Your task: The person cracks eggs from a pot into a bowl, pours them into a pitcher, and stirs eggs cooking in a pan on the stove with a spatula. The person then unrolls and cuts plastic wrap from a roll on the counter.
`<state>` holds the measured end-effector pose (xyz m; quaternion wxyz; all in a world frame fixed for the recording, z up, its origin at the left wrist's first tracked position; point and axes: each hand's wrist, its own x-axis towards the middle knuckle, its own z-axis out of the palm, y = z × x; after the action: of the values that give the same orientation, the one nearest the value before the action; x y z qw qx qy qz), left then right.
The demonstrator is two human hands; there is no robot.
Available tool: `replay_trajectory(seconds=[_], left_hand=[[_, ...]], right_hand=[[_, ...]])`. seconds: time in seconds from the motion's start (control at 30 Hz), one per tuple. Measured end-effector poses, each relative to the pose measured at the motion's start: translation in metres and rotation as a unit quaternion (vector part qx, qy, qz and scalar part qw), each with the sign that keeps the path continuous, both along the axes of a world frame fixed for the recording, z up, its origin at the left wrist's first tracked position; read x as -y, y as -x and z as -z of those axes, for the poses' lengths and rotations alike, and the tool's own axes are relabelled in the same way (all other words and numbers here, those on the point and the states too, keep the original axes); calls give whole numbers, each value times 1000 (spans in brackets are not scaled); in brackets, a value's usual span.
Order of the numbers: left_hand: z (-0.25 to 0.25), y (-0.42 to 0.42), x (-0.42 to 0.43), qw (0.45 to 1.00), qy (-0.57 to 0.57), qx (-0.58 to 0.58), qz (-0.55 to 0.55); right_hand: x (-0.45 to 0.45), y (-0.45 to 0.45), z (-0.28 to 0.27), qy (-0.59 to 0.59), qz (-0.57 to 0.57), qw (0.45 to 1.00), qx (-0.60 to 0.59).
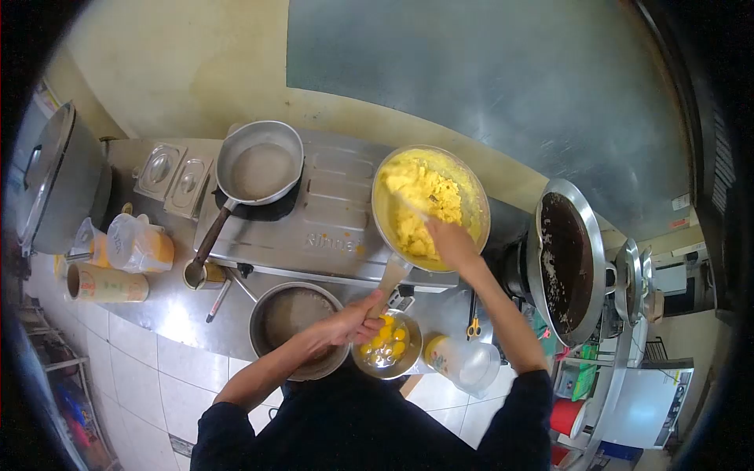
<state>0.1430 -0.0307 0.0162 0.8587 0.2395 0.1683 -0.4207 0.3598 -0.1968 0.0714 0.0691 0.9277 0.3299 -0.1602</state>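
Note:
A large pan of lumpy yellow mixture sits on the right side of the stove. My left hand is wrapped round its pale handle. Over the pan's right part, my right hand is closed on a utensil whose far end is blurred in the mixture. Below the handle, a metal bowl holds several egg yolks in clear egg white. Just left of it, partly under my left forearm, is a metal pot.
A saucepan stands on the left burner, its handle pointing toward the front. Lidded steel containers, plastic jugs and a big pot are at left. A wide pan of dark contents, scissors and a clear container are at right.

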Motion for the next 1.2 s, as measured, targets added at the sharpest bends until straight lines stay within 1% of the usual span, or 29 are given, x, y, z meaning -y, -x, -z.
replay_trajectory(seconds=[0.03,0.07,0.1,0.13,0.17,0.2,0.27,0.3,0.33,0.37,0.4,0.43,0.47,0.5,0.57,0.6,0.63,0.67,0.7,0.73,0.8,0.83,0.9,0.97,1.0,1.07,1.13,1.2], left_hand=[[4,3,6,1000,15,-5,-18],[1,7,14,1000,15,-5,-16],[-4,9,22,999,-16,-2,-46],[-6,11,26,996,-47,0,-76],[-6,11,26,996,-47,2,-75],[-6,11,27,996,-36,5,-82],[-4,13,30,996,-20,3,-88],[-4,12,28,997,-20,7,-77],[-4,10,24,997,-21,13,-66],[-5,8,21,998,-22,12,-64],[-6,7,18,998,-18,4,-56],[-6,7,15,999,-16,-5,-47],[-5,7,13,999,-16,-7,-42],[-3,6,10,999,-4,2,-48],[-2,5,5,999,9,10,-52],[-3,6,5,998,1,17,-58],[-4,6,5,998,-7,26,-64],[-3,6,5,998,-5,28,-63],[-3,5,4,998,9,23,-62],[-2,5,4,998,23,17,-62],[-1,6,6,998,18,12,-64],[-1,6,7,998,11,7,-61],[3,5,9,998,13,13,-56],[2,5,10,998,16,20,-55],[-2,5,10,998,6,18,-59],[-4,6,12,998,-2,13,-64],[-2,6,12,997,10,8,-74],[-3,4,11,998,8,9,-68]], right_hand=[[12,-22,18,-139,0,990,9],[24,-35,27,-276,1,961,18],[34,-38,25,-276,2,961,20],[43,-39,23,-286,79,955,-20],[49,-42,22,-294,155,941,-60],[57,-44,15,-294,155,941,-60],[70,-42,1,-268,247,924,-112],[70,-40,2,-267,250,924,-114],[68,-40,4,-229,129,963,56],[65,-39,7,-205,64,967,135],[61,-38,8,-178,5,958,223],[47,-29,9,-89,68,970,216],[37,-21,11,1,130,970,205],[33,-14,15,2,134,970,204],[33,3,22,100,91,978,160],[38,17,-7,55,6,985,161],[35,30,-46,58,8,985,162],[30,42,-85,75,-38,990,112],[27,49,-103,90,-85,990,62],[26,58,-95,92,-86,990,63],[24,79,-63,153,-10,987,56],[27,71,-48,152,-3,987,54],[27,32,-28,123,88,983,101],[35,3,-58,97,46,989,98],[40,-1,-66,98,46,989,98],[49,-4,-75,44,39,988,145],[50,-17,-64,66,62,983,158],[55,-20,-38,86,90,977,173]])
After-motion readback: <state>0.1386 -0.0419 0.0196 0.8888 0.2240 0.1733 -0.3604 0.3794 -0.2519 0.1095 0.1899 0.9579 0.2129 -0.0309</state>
